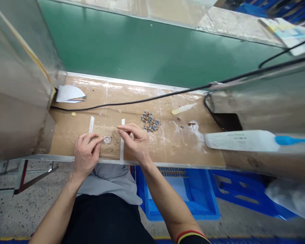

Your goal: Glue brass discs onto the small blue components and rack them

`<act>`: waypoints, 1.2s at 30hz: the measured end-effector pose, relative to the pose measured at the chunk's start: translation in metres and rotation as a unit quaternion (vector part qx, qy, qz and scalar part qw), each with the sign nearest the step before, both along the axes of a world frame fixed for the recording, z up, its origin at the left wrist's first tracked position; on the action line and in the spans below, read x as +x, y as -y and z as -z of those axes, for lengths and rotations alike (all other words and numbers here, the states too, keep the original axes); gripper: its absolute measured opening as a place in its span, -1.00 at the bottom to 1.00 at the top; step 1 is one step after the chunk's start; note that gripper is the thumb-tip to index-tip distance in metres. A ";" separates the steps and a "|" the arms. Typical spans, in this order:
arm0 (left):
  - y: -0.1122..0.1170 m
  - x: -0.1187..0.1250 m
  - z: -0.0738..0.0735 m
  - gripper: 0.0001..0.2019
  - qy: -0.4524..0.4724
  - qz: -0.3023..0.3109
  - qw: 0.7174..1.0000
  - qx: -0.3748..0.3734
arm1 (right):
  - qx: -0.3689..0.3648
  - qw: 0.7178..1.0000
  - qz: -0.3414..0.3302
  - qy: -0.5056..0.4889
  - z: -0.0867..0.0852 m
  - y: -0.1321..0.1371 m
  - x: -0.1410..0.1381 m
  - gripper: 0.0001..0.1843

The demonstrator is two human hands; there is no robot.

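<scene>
A tan circuit board (111, 146) lies near the front edge of the brown workbench (167, 142), held between two white strips (122, 140). My left hand (87, 153) rests on the board's left side, fingers curled, thumb and forefinger pinching a small round clear part (107, 140). My right hand (134, 141) hovers over the board's right side with fingers drawn together in a pinch near its top edge; what it holds is too small to make out. A small pile of blue and tan components (150, 121) lies just right of my right hand.
A black cable (152, 98) runs across the bench. White paper (69, 93) lies at the back left. A white tool with a blue handle (246, 140) sits at the right. Blue bins (190, 193) stand under the bench. A green wall (147, 51) backs the bench.
</scene>
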State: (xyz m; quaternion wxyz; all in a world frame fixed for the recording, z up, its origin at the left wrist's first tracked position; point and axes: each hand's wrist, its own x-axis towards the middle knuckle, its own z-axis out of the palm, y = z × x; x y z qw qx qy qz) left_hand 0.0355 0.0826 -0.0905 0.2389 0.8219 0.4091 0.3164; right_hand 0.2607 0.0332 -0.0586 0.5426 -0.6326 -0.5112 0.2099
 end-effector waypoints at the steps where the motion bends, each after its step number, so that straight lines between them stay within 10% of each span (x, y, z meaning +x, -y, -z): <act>1: 0.000 -0.001 -0.002 -0.79 0.022 0.001 1.000 -0.022 | 0.008 1.000 -0.012 0.009 -0.010 -0.003 -0.004 -0.83; 8: -0.030 -0.017 -0.023 -0.73 0.091 -0.092 0.992 -0.011 | 0.076 0.986 -0.138 0.047 -0.063 -0.096 -0.044 -0.79; 16: -0.134 -0.011 -0.009 -0.32 0.012 -0.258 0.966 -0.020 | -0.056 0.978 -0.173 0.101 -0.030 -0.253 -0.068 -0.75; 24: -0.185 0.005 0.000 -0.53 -0.015 -0.313 0.947 -0.066 | -0.134 0.967 -0.160 0.144 -0.007 -0.262 -0.070 -0.75; 36: -0.175 0.007 -0.004 -0.72 0.034 -0.304 0.951 -0.041 | -0.162 0.967 -0.169 0.100 0.002 -0.261 -0.058 -0.76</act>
